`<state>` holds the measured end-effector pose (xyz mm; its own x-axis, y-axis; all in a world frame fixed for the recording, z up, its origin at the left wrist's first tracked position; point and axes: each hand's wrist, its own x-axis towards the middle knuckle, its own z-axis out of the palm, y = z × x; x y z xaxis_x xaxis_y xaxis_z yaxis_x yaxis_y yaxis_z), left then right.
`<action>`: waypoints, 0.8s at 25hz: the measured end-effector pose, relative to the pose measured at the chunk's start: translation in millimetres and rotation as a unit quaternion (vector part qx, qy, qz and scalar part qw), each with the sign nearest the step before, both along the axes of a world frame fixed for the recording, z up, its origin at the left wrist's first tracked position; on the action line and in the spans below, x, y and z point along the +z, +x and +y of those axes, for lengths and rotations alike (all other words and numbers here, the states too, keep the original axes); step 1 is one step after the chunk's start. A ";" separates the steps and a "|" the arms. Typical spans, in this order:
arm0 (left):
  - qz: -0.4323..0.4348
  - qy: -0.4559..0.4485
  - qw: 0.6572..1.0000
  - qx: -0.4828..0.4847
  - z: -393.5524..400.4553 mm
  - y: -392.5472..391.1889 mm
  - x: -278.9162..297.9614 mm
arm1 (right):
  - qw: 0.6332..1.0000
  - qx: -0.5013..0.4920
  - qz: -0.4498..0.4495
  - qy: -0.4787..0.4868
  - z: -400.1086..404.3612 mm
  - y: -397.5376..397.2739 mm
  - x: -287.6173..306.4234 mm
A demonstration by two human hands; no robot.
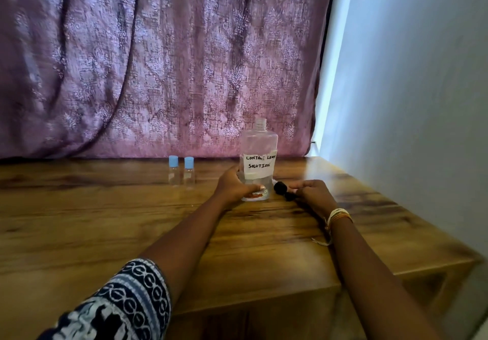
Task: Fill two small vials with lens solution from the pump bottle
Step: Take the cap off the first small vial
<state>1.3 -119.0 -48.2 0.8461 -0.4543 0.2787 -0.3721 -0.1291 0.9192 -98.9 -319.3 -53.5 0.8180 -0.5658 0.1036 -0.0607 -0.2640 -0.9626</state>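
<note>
Where the left grip [235, 185] curls: bottle [258, 155], upright.

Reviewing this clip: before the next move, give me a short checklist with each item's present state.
1. Bottle upright and steadied by left hand: ok.
2. Bottle neck open, pump off: ok.
3. Pump on the table at the right hand: ok; grip cannot tell.
4. Vials opened for filling: not ok, blue caps on both.
5. Solution in the bottle: ok, though the level looks low.
</note>
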 end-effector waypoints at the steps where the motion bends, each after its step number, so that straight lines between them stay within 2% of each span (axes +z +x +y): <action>1: -0.007 -0.001 1.000 0.002 -3.0 1.7 -3.2 | 1.000 0.003 -0.002 0.001 -0.5 -0.1 -0.1; 4: -0.023 0.032 0.999 0.016 -1.9 -0.5 -7.4 | 1.000 -0.010 -0.005 -0.002 -1.1 1.4 0.4; 8: 0.005 0.084 0.996 0.006 18.3 -5.7 -6.4 | 0.999 -0.023 -0.006 -0.032 8.1 -3.7 3.5; 11: -0.005 0.130 0.991 -0.009 58.7 -5.7 -3.3 | 0.987 -0.089 -0.028 -0.130 28.3 -11.2 9.6; 13: -0.024 0.141 0.990 -0.006 94.4 -2.1 -3.4 | 0.952 -0.149 -0.130 -0.233 47.4 -14.1 17.7; 14: -0.036 0.142 0.989 0.009 114.7 1.5 -3.1 | 0.928 -0.140 -0.193 -0.285 60.0 -13.4 21.6; 16: -0.053 0.135 0.988 0.056 144.8 10.1 -2.2 | 0.895 -0.063 -0.273 -0.348 84.5 -13.4 25.0; 18: -0.062 0.123 0.984 0.109 171.2 20.8 -2.1 | 0.893 0.029 -0.266 -0.363 117.1 -6.7 22.9; 20: -0.033 0.095 0.984 0.146 187.8 29.9 -3.7 | 0.894 0.086 -0.226 -0.376 145.3 11.9 20.3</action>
